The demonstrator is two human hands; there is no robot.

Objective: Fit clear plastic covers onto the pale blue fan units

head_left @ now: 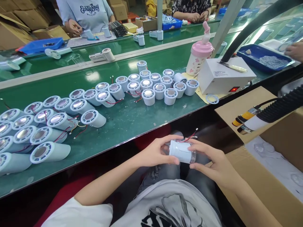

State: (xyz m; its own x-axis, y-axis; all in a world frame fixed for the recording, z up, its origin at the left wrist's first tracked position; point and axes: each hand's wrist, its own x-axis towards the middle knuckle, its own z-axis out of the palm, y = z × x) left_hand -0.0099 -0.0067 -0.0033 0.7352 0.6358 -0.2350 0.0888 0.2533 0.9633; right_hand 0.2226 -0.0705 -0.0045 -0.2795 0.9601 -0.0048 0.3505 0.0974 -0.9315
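Observation:
Above my lap I hold a light-blue cylindrical motor housing [181, 151] lying on its side, with thin red and white wires sticking up from its top. My left hand [157, 151] grips its left end, thumb along the near side. Around the right end, where a clear plastic part [193, 156] shows, the fingers and thumb of my right hand [213, 159] are closed. Parts of the housing are hidden behind my fingers. On the green bench, many similar blue housings [93, 118] stand in rows, several with wires hanging out.
A white box with a lit red switch [226, 77] stands at the bench's right, beside a pink-lidded cup [200, 56]. Below it is an open carton [265, 189] with clear plastic parts. A black hose with a nozzle [255, 121] juts in from the right. Co-workers sit across the line.

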